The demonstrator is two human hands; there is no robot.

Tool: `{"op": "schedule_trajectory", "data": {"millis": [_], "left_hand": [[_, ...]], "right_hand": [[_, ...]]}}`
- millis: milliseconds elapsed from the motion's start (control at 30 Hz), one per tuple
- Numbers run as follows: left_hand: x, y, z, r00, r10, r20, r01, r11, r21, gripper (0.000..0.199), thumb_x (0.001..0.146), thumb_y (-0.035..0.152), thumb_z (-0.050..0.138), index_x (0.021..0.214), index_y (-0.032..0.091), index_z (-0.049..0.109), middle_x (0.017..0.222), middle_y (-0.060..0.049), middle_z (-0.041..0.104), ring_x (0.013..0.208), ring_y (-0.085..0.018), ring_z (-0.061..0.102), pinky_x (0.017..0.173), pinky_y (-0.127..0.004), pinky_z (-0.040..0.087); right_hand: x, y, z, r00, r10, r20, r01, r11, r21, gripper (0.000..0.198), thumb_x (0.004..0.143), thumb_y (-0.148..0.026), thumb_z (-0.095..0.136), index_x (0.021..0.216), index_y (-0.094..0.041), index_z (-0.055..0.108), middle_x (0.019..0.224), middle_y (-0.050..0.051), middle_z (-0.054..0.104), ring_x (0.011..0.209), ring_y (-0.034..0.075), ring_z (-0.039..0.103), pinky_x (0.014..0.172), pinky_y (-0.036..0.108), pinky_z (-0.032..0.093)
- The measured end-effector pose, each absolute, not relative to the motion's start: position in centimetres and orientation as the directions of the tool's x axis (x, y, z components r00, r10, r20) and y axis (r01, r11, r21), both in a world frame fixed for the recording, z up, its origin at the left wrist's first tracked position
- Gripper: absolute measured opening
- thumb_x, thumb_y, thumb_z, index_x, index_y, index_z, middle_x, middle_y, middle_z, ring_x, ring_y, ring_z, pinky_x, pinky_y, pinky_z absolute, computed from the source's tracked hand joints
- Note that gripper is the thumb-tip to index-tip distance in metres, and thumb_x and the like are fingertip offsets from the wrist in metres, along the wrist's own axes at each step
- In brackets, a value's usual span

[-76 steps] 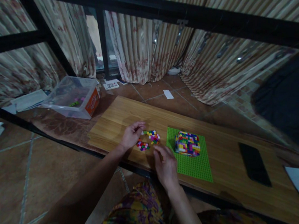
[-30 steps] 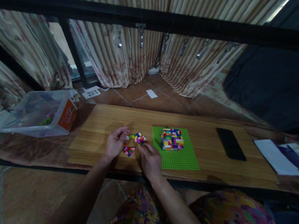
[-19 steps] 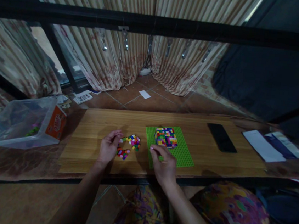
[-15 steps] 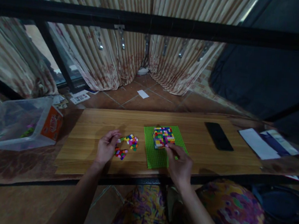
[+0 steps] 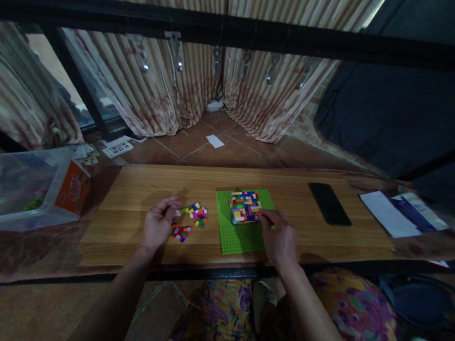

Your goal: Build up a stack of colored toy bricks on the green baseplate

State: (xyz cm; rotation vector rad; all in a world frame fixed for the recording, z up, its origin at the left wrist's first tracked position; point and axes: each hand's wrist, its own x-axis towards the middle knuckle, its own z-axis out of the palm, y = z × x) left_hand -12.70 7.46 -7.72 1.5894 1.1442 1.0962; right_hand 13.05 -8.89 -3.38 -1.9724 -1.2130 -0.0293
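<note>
A block of stacked multicoloured toy bricks (image 5: 244, 206) stands on a green studded baseplate (image 5: 240, 242). My right hand (image 5: 280, 237) is at the block's right side, thumb and fingertips pinched together by its edge; whether a small brick sits between them is hidden. On the wood to the left lie two loose groups of small bricks, an upper cluster (image 5: 196, 210) and a lower cluster (image 5: 181, 232). Beside them, my left hand (image 5: 159, 223) hovers with its fingers drawn together, and what they may hold is too small to make out.
A black phone (image 5: 329, 204) lies on the wooden board (image 5: 127, 198), with papers (image 5: 389, 213) farther right. At the far left stands a clear plastic bin (image 5: 18, 186) with an orange label. The board's front edge runs just above my knees.
My right hand has shifted from the block's front right corner to its right side, uncovering more of the front. My left hand stays beside the loose bricks. The whole view has shifted slightly.
</note>
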Motion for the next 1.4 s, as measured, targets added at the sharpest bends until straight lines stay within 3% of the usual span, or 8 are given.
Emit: {"op": "schedule_trajectory", "data": {"millis": [367, 633, 833, 1000, 1400], "left_hand": [[-12.5, 7.2, -7.5, 0.173, 0.972, 0.157, 0.171, -0.187, 0.968, 0.027, 0.081, 0.035, 0.06, 0.098, 0.017, 0.068, 0.1, -0.008, 0.073, 0.094, -0.02, 0.067, 0.089, -0.035, 0.051], [-12.7, 7.3, -8.0, 0.199, 0.967, 0.159, 0.146, -0.189, 0.971, 0.029, 0.081, 0.036, 0.061, 0.102, 0.017, 0.068, 0.097, -0.008, 0.073, 0.092, -0.02, 0.068, 0.084, -0.033, 0.053], [-12.6, 7.3, -7.9, 0.178, 0.972, 0.156, 0.149, -0.183, 0.972, 0.026, 0.079, 0.036, 0.063, 0.096, 0.018, 0.07, 0.099, -0.008, 0.073, 0.094, -0.021, 0.067, 0.087, -0.033, 0.052], [-12.6, 7.1, -7.7, 0.191, 0.97, 0.15, 0.142, -0.179, 0.974, 0.029, 0.081, 0.035, 0.061, 0.103, 0.017, 0.068, 0.095, -0.008, 0.073, 0.089, -0.02, 0.067, 0.081, -0.032, 0.054], [-12.4, 7.0, -7.7, 0.199, 0.97, 0.136, 0.106, -0.16, 0.981, 0.03, 0.081, 0.035, 0.059, 0.104, 0.017, 0.067, 0.095, -0.007, 0.073, 0.088, -0.02, 0.067, 0.078, -0.032, 0.054]], "right_hand": [[13.4, -9.1, -3.5, 0.612, 0.704, 0.362, 0.68, -0.233, -0.695, 0.029, 0.085, -0.035, 0.055, 0.097, -0.015, 0.072, 0.096, 0.012, 0.074, 0.085, 0.024, 0.068, 0.077, 0.037, 0.052], [14.0, -8.4, -4.2, 0.772, 0.59, 0.236, 0.419, -0.193, -0.887, 0.04, 0.082, -0.043, 0.056, 0.099, -0.01, 0.07, 0.093, 0.015, 0.074, 0.081, 0.024, 0.068, 0.072, 0.035, 0.051], [13.6, -7.2, -4.8, 0.779, 0.602, 0.178, 0.349, -0.179, -0.92, 0.042, 0.078, -0.045, 0.06, 0.099, -0.01, 0.071, 0.088, 0.014, 0.074, 0.076, 0.022, 0.066, 0.069, 0.034, 0.051], [13.4, -6.9, -5.6, 0.805, 0.581, 0.122, 0.232, -0.118, -0.966, 0.04, 0.073, -0.042, 0.065, 0.097, -0.011, 0.071, 0.088, 0.013, 0.073, 0.075, 0.02, 0.065, 0.069, 0.034, 0.05], [13.5, -7.3, -6.2, 0.779, 0.592, 0.207, 0.341, -0.123, -0.932, 0.043, 0.078, -0.046, 0.061, 0.101, -0.011, 0.07, 0.092, 0.013, 0.072, 0.077, 0.021, 0.064, 0.073, 0.035, 0.049]]}}
